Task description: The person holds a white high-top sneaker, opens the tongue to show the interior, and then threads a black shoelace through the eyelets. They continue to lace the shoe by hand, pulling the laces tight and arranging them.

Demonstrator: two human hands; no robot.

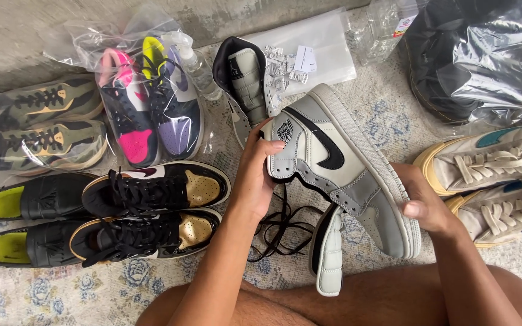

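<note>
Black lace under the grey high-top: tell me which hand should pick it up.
Left, probably. The left hand grips the grey high-top at the collar, directly above the loose black lace. The right hand cradles the toe end, farther away.

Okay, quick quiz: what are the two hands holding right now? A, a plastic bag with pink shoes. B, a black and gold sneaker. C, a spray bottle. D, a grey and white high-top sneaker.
D: the left hand grips the collar end and the right hand the toe end of the grey and white high-top sneaker, lifted above the rug.
</note>
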